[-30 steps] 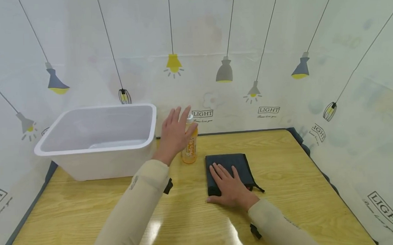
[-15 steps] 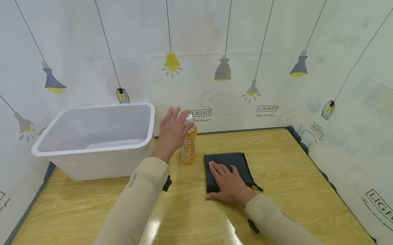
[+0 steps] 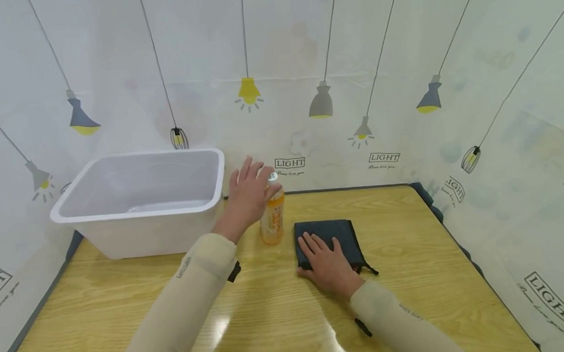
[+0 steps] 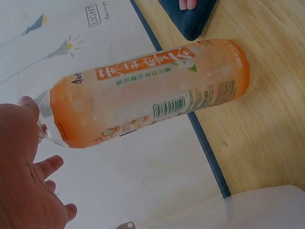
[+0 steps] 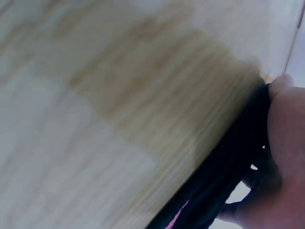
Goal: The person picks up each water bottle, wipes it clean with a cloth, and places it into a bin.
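Two hands engaged. Left hand (image 3: pixel 247 196), fingers spread and not yet closed, sits beside the upright orange bottle (image 3: pixel 272 216) near the white tub (image 3: pixel 141 203). Right hand (image 3: pixel 327 263) lies flat, pinning the dark cloth (image 3: pixel 343 233) (apparently steadying it) on the table (image 3: pixel 423 275).

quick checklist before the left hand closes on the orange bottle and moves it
1. Left hand open beside the orange bottle, not yet wrapped round it: ok.
2. Bottle upright on the wooden table: ok.
3. White cap on: looks ok; how tight, cannot tell.
4. Right hand rests flat on the dark cloth, clear of the bottle: ok.
5. White tub close to the left arm, so a wide swing may hit it: not ok.
6. Tub's floor bare: cannot tell, partly hidden.
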Available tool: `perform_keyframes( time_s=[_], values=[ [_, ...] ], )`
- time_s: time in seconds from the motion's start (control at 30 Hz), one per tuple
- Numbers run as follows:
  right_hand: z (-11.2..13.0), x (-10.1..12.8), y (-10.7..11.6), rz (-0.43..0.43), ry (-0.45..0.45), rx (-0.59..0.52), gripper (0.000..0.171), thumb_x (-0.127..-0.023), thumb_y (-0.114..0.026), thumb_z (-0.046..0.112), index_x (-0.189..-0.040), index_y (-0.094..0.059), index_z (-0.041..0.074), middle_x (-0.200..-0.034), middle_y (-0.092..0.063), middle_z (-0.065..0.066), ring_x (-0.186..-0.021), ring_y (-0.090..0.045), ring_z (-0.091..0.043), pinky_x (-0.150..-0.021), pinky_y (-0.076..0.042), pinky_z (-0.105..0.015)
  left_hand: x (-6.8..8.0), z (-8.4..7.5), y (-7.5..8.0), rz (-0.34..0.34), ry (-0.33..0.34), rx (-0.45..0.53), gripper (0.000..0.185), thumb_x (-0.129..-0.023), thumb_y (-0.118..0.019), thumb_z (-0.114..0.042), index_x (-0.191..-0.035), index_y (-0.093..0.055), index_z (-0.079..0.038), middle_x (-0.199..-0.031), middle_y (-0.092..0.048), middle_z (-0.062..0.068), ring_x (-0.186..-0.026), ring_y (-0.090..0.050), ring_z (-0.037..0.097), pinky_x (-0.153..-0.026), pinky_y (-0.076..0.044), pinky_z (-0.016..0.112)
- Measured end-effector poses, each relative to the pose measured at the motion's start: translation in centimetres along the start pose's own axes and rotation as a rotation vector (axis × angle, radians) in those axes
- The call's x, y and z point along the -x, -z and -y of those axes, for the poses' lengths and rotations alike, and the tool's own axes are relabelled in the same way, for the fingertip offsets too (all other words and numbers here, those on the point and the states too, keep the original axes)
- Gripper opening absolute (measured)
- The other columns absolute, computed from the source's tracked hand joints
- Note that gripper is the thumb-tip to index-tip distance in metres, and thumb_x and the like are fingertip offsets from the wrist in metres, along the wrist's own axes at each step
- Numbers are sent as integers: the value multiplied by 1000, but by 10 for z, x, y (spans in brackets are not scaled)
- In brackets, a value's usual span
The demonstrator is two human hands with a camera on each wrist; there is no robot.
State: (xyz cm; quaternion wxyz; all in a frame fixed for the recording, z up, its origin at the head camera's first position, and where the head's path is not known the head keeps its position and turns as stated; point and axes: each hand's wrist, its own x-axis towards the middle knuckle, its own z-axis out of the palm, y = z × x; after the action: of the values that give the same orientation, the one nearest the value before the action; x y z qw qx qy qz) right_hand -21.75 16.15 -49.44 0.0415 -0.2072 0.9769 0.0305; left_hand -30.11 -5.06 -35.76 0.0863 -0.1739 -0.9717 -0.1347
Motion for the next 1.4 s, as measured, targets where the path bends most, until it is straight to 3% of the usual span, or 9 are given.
perform_keyframes(
  time_s=[0.13,0.37,0.57,0.8,1.17,1.4],
  values=[
    [0,1,-1,-18,-1,5,74,-97,-37,61,-157,-21,20,-164,-21,-1,-150,-24,-20,-115,-25,-61,5,-1,-1,12,-10,-25,54,-101,-35,-54,-146,-37,-23,-156,-32,6,-153,-5,29,-120,-13,57],
    [-1,4,0,26,18,-16,95,-88,-43,73,-158,-14,15,-165,-13,-4,-152,-17,-23,-116,-18,-63,13,-3,-1,0,-24,-22,57,-101,-31,-57,-147,-35,-23,-156,-32,6,-153,-5,30,-121,-11,56],
    [3,2,0,29,1,-31,88,-95,-41,66,-157,-16,9,-164,-15,-9,-152,-18,-27,-113,-18,-68,17,-4,-4,-2,-30,-9,59,-101,-26,-57,-149,-33,-22,-157,-31,6,-153,-5,29,-121,-10,56],
    [5,-1,-4,50,-12,0,104,-86,-36,81,-157,-11,10,-165,-9,-9,-153,-13,-27,-112,-18,-71,17,-4,-7,-17,-25,0,57,-103,-28,-54,-148,-33,-20,-157,-31,6,-153,-5,28,-121,-11,55],
    [5,-2,5,67,-24,72,79,-98,-36,62,-157,-14,13,-165,-14,-6,-152,-18,-23,-114,-22,-64,16,-6,-6,-29,-5,21,54,-103,-32,-52,-147,-34,-20,-157,-31,5,-153,-5,29,-121,-11,56],
    [5,-1,3,58,-14,42,73,-101,-38,53,-157,-16,13,-165,-14,-5,-152,-18,-23,-115,-20,-64,17,-4,-8,-22,0,35,56,-103,-30,-53,-147,-34,-20,-157,-30,5,-153,-4,28,-121,-10,56]
  ],
)
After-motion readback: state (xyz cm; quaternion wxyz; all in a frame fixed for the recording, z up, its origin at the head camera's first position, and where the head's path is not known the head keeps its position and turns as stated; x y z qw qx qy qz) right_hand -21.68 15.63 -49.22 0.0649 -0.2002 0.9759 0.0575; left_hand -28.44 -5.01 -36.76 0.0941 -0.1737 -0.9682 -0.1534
